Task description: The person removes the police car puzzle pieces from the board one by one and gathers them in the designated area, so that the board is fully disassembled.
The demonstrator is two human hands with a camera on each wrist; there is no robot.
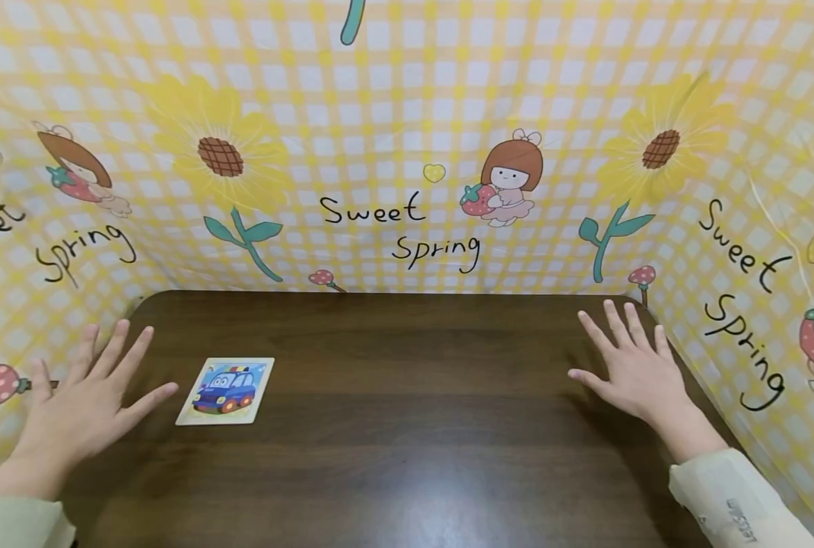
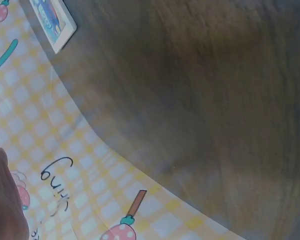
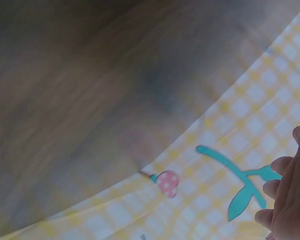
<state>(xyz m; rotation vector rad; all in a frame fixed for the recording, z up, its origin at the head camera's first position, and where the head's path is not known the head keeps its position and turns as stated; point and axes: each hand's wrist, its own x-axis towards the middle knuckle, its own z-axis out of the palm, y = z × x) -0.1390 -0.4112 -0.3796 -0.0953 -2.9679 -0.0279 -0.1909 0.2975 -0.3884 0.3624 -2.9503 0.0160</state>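
A square picture puzzle with a blue cartoon police car lies flat on the left part of the dark wooden table; its pale border shows all round. To its left the left hand hovers with fingers spread, the thumb pointing toward the puzzle but apart from it. Over the table's right side, the right hand is spread the same way and holds nothing. In the left wrist view a corner of the puzzle appears at the top left. Only an edge of each hand shows in the wrist views.
The brown table has rounded far corners. A yellow-and-white checked cloth with sunflowers, strawberries and lettering rises like a wall at the back and along both sides, close to the hands.
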